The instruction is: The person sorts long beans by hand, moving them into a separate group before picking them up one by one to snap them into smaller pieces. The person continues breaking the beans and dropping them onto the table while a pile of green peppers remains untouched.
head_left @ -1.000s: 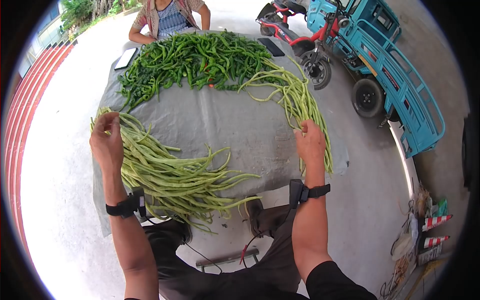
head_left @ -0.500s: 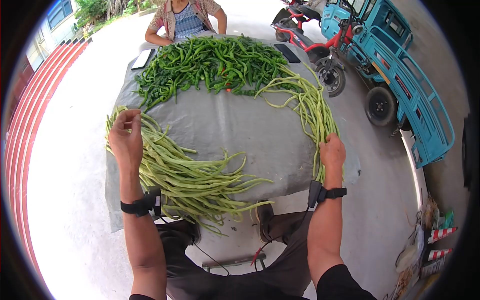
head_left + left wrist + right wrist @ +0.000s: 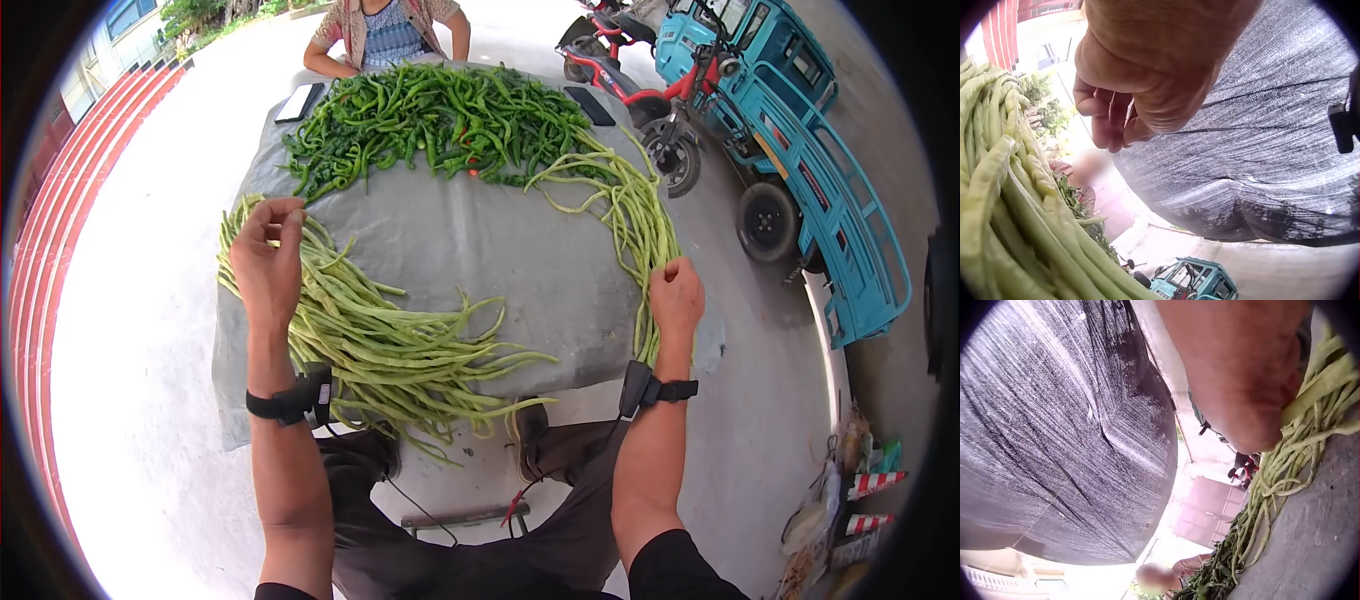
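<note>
My left hand (image 3: 268, 262) is above the upper end of the larger pile of long green beans (image 3: 400, 345), at the left of the cloth. Its fingers hang loosely bent with the thumb near them, and nothing shows between them in the left wrist view (image 3: 1141, 81). At the right edge, my right hand (image 3: 677, 295) pinches bean material beside the smaller bean bundle (image 3: 640, 220). In the right wrist view a pale green bean (image 3: 1322, 390) runs into the curled hand (image 3: 1241, 381); its fingertips are hidden.
Green peppers (image 3: 430, 120) with a few red spots cover the far side of the grey cloth (image 3: 420, 230). A white-faced phone (image 3: 298, 102) and a dark phone (image 3: 590, 106) flank them. A person (image 3: 385, 35) is across the table. A blue three-wheeler (image 3: 810, 170) stands right.
The right hand has closed at the right bundle's beans and risen slightly. The left hand stays over its pile, fingers loosely bent. The head view has shifted.
</note>
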Demonstrator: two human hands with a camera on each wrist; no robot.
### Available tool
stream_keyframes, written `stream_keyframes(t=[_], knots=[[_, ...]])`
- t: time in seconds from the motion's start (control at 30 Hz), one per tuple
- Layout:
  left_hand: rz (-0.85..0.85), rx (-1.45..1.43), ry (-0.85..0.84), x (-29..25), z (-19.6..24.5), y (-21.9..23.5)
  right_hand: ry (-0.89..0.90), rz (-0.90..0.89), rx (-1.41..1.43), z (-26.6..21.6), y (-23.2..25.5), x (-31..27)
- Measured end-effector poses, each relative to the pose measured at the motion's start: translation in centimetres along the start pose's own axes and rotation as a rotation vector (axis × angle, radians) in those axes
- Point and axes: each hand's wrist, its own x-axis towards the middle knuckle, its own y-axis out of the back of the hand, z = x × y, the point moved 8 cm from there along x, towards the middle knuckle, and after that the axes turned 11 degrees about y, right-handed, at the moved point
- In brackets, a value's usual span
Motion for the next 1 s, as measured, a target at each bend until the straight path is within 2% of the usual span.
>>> stream_keyframes(t=[0.13, 0.23, 0.33, 0.53, 0.7, 0.83, 1.0], knots=[[-0.036, -0.02, 0.002, -0.2, 0.5, -0.7, 0.037, 0.104, 0.346, -0.8, 0.1, 0.5], [-0.071, -0.065, 0.021, -0.3, 0.1, -1.4, -0.023, 0.071, 0.624, -1.2, -0.8, 0.8], [-0.122, -0.106, 0.018, -0.6, 0.5, -2.3, -0.144, -0.091, 1.017, -2.5, -1.9, 0.3], [-0.23, -0.174, 0.043, -2.1, 1.9, -4.7, -0.118, -0.186, 1.327, -5.2, -2.2, -0.3], [-0.393, -0.232, 0.035, -3.8, 3.3, -6.9, 0.07, -0.236, 1.513, -8.9, -1.1, -1.1], [-0.547, -0.098, -0.048, -6.6, 5.9, -9.1, 0.157, -0.231, 1.557, -12.7, -0.2, -2.4], [-0.66, -0.064, -0.202, -10.5, 9.2, -11.9, 0.107, -0.215, 1.81, -15.0, -1.8, -3.4]])
